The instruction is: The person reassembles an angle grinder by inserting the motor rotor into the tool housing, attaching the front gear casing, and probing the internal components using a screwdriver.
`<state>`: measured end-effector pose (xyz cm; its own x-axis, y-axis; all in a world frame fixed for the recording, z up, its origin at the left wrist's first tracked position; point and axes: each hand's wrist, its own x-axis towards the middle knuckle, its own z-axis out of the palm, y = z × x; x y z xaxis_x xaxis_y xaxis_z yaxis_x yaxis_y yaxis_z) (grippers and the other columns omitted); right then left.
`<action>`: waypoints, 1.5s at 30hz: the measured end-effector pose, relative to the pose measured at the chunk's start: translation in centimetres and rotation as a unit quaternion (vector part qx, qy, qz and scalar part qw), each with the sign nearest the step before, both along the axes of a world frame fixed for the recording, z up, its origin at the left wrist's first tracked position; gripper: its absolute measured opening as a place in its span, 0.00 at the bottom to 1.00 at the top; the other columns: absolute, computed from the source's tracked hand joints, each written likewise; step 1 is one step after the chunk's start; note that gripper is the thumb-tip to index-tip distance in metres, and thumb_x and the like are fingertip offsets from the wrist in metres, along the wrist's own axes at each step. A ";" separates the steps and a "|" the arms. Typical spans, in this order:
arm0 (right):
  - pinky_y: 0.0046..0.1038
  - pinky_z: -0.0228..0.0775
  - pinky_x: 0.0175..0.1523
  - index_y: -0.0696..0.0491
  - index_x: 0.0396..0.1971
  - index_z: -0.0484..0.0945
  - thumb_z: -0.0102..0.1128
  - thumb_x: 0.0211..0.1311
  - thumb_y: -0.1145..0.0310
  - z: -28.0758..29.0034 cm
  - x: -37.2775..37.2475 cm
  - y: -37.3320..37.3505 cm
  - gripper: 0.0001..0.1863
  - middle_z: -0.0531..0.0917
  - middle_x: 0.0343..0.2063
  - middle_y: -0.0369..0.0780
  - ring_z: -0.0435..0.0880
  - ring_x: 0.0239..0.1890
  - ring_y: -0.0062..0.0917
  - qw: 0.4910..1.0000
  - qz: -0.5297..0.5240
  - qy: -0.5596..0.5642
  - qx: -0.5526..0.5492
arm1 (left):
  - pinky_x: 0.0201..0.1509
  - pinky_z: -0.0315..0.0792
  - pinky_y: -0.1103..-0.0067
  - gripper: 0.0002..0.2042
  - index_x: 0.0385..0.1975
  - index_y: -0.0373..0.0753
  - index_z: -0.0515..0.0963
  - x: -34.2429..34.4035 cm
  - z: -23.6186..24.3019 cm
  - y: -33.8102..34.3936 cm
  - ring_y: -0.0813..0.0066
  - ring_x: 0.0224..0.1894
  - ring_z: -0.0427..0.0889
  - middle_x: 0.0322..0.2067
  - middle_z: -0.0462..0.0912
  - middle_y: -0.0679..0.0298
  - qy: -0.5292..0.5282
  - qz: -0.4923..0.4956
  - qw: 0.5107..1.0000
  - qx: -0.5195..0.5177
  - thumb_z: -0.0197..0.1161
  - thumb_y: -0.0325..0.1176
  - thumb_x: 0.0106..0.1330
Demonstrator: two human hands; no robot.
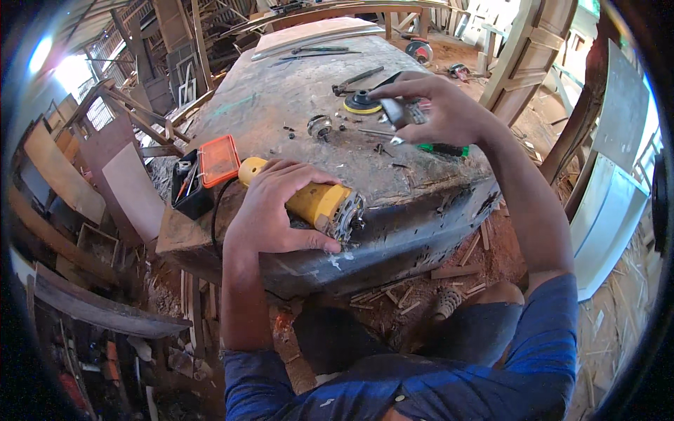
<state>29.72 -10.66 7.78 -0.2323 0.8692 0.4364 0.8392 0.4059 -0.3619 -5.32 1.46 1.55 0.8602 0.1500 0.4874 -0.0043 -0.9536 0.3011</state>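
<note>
My left hand (281,200) is wrapped round the yellow body of a power tool (319,207), which lies at the near edge of the workbench. Bare metal parts show at the tool's open right end, close to my thumb. Raised over the right of the bench, my right hand (449,105) pinches a small silver-and-dark piece (395,112), too blurred to name. Beyond it lies a round black backing pad (361,102) with a yellow rim. A round metal part (319,126) sits mid-bench among small loose pieces. Below my right hand lies a green-and-black handle (449,149).
A black toolbox (193,189) with an orange lid (219,160) stands open at the bench's left edge. Farther back on the workbench (260,91) lie a long dark hand tool (358,81) and boards (319,38). A panelled wooden door (530,56) leans at the right. Wood scraps litter the floor.
</note>
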 end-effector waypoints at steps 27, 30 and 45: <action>0.40 0.87 0.59 0.60 0.62 0.81 0.97 0.51 0.62 -16.7 -15.7 -7.5 0.41 0.91 0.53 0.50 0.94 0.55 0.44 0.912 -0.084 0.255 0.310 | 0.74 0.73 0.59 0.55 0.61 0.44 0.89 0.2 -0.6 1.2 0.53 0.61 0.90 0.55 0.94 0.61 0.014 0.001 1.000 0.015 0.91 0.68 0.25; 0.39 0.85 0.64 0.62 0.61 0.79 0.98 0.51 0.60 -16.9 -16.4 -7.5 0.43 0.90 0.54 0.51 0.91 0.58 0.38 0.913 -0.105 0.242 0.310 | 0.74 0.73 0.59 0.55 0.61 0.44 0.89 0.3 -0.4 1.2 0.53 0.61 0.90 0.55 0.94 0.61 0.021 -0.001 1.000 0.021 0.91 0.67 0.26; 0.37 0.88 0.56 0.59 0.60 0.82 0.98 0.50 0.56 -17.4 -16.6 -7.4 0.42 0.91 0.49 0.48 0.95 0.51 0.40 0.903 -0.153 0.290 0.277 | 0.71 0.78 0.62 0.50 0.67 0.41 0.86 2.2 1.7 2.0 0.53 0.63 0.90 0.60 0.92 0.60 0.100 -0.111 0.981 -0.122 0.94 0.61 0.41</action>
<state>13.10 -18.05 -9.62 0.3882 0.4651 0.7956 0.6774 0.4413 -0.5885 -3.08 3.48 3.26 0.9596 0.0396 0.2784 -0.1213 -0.8349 0.5369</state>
